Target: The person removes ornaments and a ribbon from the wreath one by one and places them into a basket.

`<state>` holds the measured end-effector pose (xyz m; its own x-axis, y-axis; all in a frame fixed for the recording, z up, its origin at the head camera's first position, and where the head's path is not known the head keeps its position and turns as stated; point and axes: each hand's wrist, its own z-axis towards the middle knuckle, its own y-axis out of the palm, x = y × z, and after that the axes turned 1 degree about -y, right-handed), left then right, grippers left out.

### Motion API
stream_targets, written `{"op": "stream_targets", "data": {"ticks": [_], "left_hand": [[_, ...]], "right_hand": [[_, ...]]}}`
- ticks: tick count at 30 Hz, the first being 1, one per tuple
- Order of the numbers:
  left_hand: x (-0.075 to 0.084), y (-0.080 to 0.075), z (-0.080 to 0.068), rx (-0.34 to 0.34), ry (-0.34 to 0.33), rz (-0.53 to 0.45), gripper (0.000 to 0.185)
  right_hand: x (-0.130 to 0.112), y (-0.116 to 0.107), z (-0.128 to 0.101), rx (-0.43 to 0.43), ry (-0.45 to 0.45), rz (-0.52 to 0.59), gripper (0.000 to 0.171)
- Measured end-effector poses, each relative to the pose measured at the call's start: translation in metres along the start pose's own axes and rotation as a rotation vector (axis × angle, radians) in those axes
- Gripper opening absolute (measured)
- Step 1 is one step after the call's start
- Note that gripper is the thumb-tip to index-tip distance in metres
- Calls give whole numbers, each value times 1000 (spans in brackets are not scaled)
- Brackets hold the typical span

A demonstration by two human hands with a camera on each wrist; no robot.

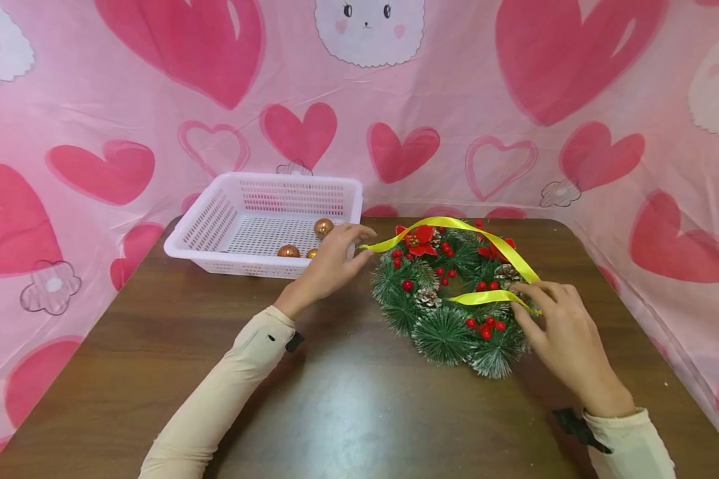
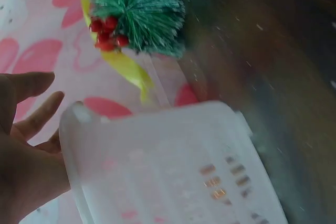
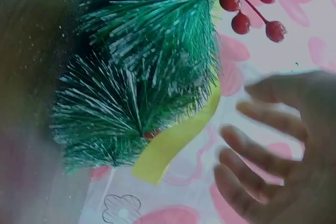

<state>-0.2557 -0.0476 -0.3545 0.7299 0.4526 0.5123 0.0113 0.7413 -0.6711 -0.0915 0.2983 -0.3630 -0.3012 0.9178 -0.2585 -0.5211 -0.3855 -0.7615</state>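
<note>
Head view, left to right: a white perforated basket (image 1: 263,223) with three copper baubles (image 1: 323,227) stands at the far left of the brown table (image 1: 347,399); the left hand (image 1: 329,263) pinches one end of a yellow ribbon (image 1: 455,226) just beside the basket's near right corner; the ribbon arcs over a green pine wreath (image 1: 449,299) with red berries, pinecones and a red poinsettia, lying flat at table centre; the right hand (image 1: 566,339) pinches the ribbon's other run against the wreath's right rim, fingers curled. Left wrist view shows relaxed outer fingers of that hand (image 2: 26,145) beside the blurred basket; right wrist view shows the ribbon (image 3: 173,145) passing under frosted needles. Judged handling: the ribbon is light, limp and slick, best held by thumb-and-finger pinch near its ends; the wreath seems light, springy, its berries and cones easily knocked, so it is best steadied by the rim.
</note>
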Motion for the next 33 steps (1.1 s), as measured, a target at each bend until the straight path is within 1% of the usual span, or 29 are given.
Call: {"op": "stream_targets", "data": {"ticks": [3,5,7,9,12,13,15,17,18,21,24,28,33], "left_hand": [[6,11,8,-10,19,40,28],[9,17,13,-26,15,72,28],[12,24,16,-46,3,113,29],[14,29,19,-69,-8,159,33],[19,36,22,-103,-4,277,38],[21,38,22,-120,4,319,40],[27,42,22,-153,23,392,43],[31,45,22,-184,36,444,45],[32,47,22,-197,34,454,46],[32,49,21,-218,-5,443,43],[27,51,21,-233,-41,397,35],[22,51,21,-245,-48,339,22],[23,49,23,-246,-63,324,21]], "right_hand": [[2,2,-1,49,74,-28,25],[4,4,-2,48,109,-43,25],[6,7,-3,8,126,-54,26],[9,9,-4,-55,140,-61,28],[12,12,-6,-141,152,-49,29],[14,13,-7,-155,155,-43,29],[15,13,-8,-153,157,-29,26],[16,14,-9,-125,153,-23,21],[16,14,-9,-103,149,-21,19],[18,15,-9,-19,143,-5,12],[21,18,-8,72,135,14,10],[25,20,-8,165,136,35,16],[26,20,-9,212,134,77,34]]}}
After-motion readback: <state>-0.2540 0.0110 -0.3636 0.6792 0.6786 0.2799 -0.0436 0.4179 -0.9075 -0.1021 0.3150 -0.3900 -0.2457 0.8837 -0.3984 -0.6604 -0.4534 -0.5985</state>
